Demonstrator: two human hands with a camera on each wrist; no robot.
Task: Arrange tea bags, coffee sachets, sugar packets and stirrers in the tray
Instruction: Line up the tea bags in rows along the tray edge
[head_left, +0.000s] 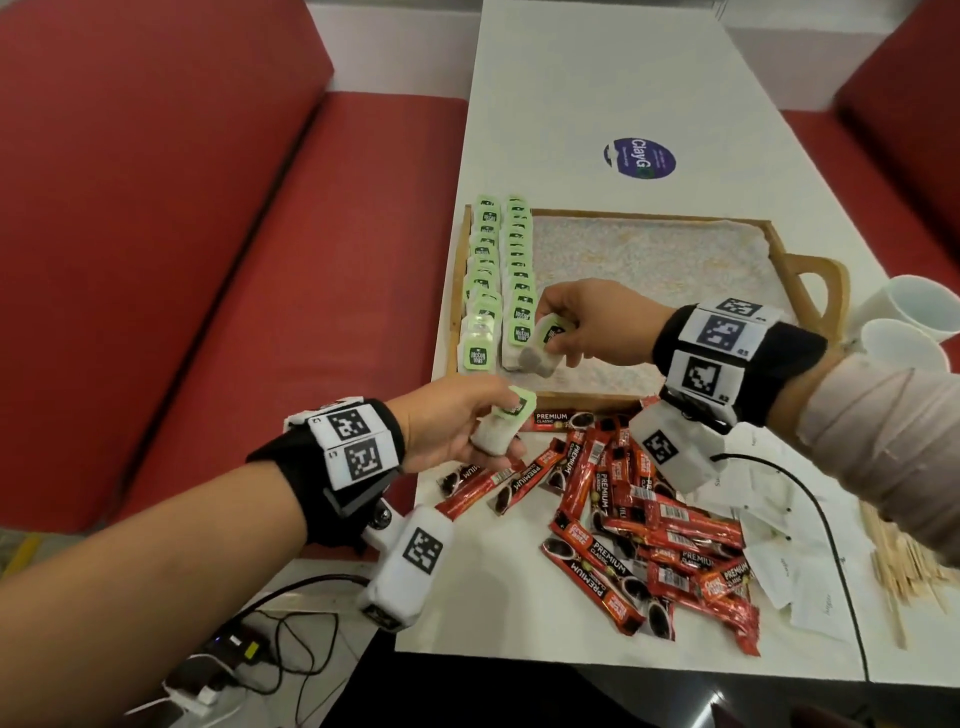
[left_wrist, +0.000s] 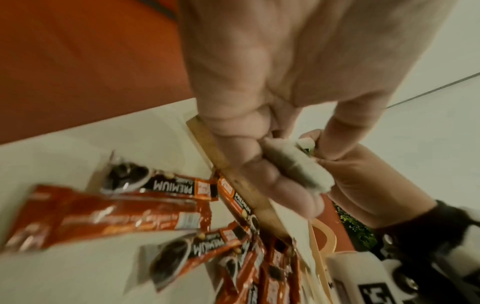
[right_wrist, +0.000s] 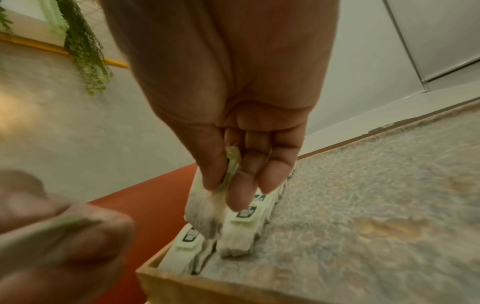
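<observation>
Over tray (head_left: 618, 214): both hands pinch tea bags.

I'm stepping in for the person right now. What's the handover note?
Right hand pinches a tea bag over the near end of the second tea row in the tray.
Left hand holds another tea bag just outside the tray's near edge.
Done: two tea rows along the tray's left side.
Left: coffee sachets, sugar packets and stirrers, all lying on the table.
</observation>
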